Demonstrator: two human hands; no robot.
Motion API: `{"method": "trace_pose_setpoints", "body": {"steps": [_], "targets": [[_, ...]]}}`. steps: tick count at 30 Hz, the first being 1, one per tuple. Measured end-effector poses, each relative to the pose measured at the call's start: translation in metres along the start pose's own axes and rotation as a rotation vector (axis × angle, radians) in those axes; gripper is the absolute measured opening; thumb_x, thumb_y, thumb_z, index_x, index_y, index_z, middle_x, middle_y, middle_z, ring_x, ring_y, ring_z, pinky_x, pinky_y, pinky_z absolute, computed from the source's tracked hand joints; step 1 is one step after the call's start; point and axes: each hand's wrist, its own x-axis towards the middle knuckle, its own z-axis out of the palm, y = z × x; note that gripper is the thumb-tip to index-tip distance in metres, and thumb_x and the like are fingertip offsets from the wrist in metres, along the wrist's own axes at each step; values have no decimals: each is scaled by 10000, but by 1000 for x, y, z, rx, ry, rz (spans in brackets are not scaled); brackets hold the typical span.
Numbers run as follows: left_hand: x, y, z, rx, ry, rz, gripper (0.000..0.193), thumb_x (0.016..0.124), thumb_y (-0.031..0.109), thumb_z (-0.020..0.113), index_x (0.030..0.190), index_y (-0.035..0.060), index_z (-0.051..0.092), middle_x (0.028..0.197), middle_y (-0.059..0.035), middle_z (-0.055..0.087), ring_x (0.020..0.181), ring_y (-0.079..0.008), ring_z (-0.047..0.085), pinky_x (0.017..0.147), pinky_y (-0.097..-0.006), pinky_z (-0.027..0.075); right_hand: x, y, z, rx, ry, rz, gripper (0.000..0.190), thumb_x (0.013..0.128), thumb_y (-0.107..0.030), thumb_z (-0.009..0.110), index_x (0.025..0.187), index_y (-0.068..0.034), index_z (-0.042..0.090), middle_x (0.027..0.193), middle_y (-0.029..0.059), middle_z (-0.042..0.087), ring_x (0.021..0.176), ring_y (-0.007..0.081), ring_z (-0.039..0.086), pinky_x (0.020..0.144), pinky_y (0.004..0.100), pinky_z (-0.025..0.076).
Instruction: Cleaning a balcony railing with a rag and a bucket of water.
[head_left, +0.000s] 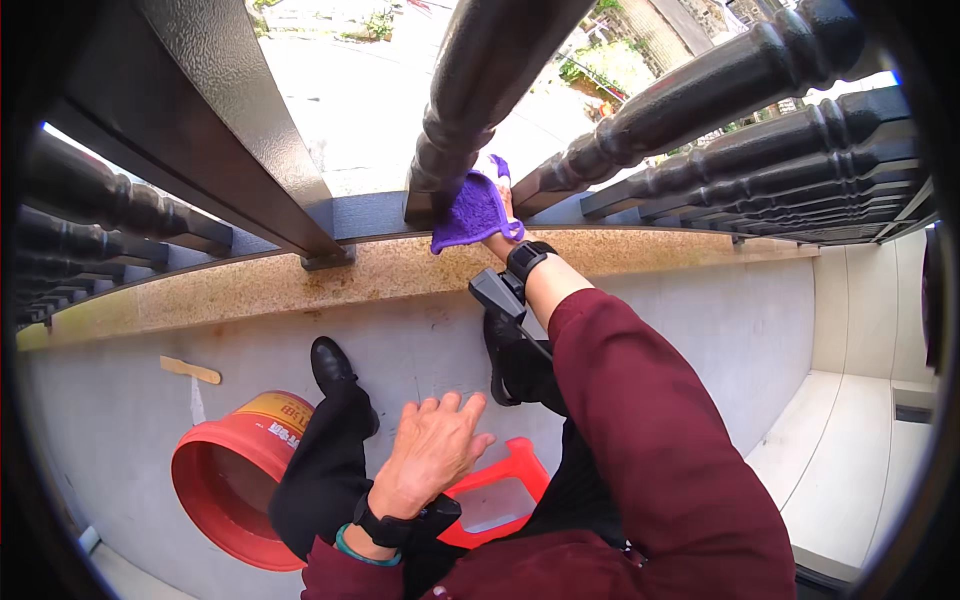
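Note:
A purple microfibre cloth (472, 210) with a corner loop is pressed to the lower end of a dark turned metal baluster (469, 90). My right hand (507, 198) grips the cloth and reaches between two balusters; most of its fingers are hidden behind the cloth. Beneath them runs the railing's dark bottom rail (375, 216). My left hand (439, 442) hovers palm down above my lap, its fingers a little apart, holding nothing.
A red plastic bucket (196, 457), bearing writing, stands by my left leg. A scraper with a wooden handle (191, 370) lies beyond it. Between my legs is a red plastic stool (491, 534). A stone curb (405, 270) runs under the railing; a pale wall (847, 315) borders the right.

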Motion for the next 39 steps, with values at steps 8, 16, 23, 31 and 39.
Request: {"method": "trace_pose_setpoints", "body": {"steps": [8, 16, 23, 31, 39], "targets": [[14, 5, 2, 13, 50, 17, 371, 802, 297, 595, 1104, 107, 496, 905, -130, 569, 851, -321, 562, 732, -413, 422, 13, 21, 40, -149, 253, -26, 219, 738, -173, 556, 924, -61, 583, 921, 121, 574, 892, 288, 526, 764, 394, 418], [18, -6, 10, -32, 92, 0, 354, 819, 294, 575, 1095, 89, 494, 951, -150, 578, 885, -348, 555, 749, -432, 434, -41, 12, -19, -139, -59, -97, 329, 712, -272, 581, 993, -114, 519, 992, 94, 490, 962, 251, 493, 679, 404, 480], [27, 11, 3, -24, 84, 16, 362, 817, 284, 579, 1107, 85, 493, 950, -155, 578, 898, -347, 549, 760, -434, 431, -100, 155, -101, -252, -49, 469, 198, 767, -164, 548, 915, -47, 485, 880, 180, 553, 874, 361, 538, 728, 452, 462], [38, 11, 11, 26, 105, 46, 363, 790, 281, 610, 1082, 87, 515, 882, -123, 580, 833, -319, 567, 710, -413, 421, -64, 188, -211, -409, 609, 224, 302, 796, -209, 596, 1040, -52, 510, 951, 139, 546, 891, 328, 509, 763, 405, 431], [53, 11, 16, 19, 42, 1, 383, 792, 276, 608, 1109, 82, 516, 914, -142, 584, 839, -326, 562, 728, -415, 423, -87, 211, -96, -299, 89, 418, 332, 681, 11, 528, 1012, 28, 512, 1130, 150, 475, 1017, 328, 471, 806, 362, 477]]}}
